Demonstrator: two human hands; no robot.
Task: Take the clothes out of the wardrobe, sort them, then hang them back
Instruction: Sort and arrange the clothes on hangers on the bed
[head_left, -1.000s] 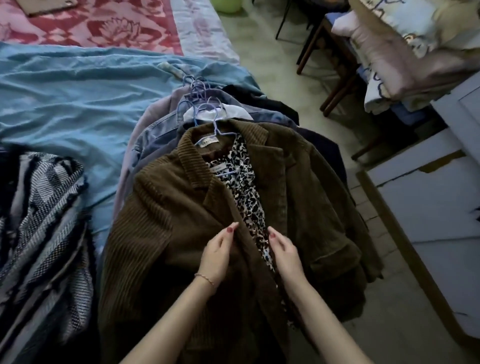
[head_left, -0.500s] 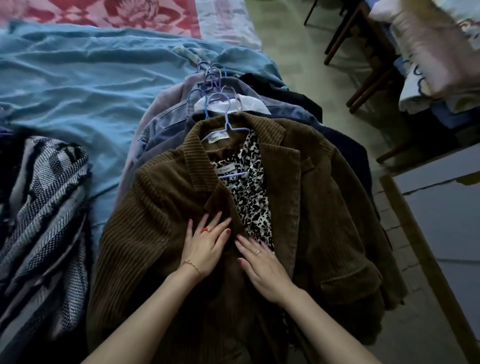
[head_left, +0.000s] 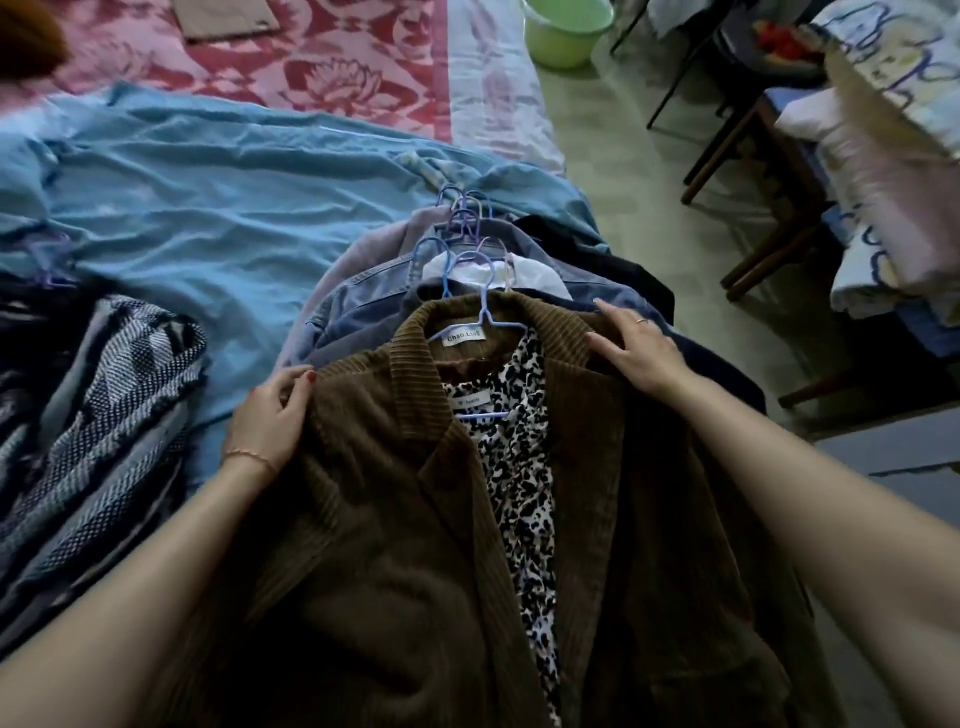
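Corduroy jacket (head_left: 405, 545) tops hangered pile on bed (head_left: 208, 218); my left hand (head_left: 270, 421) grips its shoulder, right hand (head_left: 636, 348) lies flat opposite. Sorting underway; rehanging remains.

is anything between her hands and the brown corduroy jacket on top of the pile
Nothing visible. The left hand already grips the brown corduroy jacket at its left shoulder, and the right hand rests flat on its right shoulder. The jacket lies on top of the pile of hung clothes, so nothing covers it.
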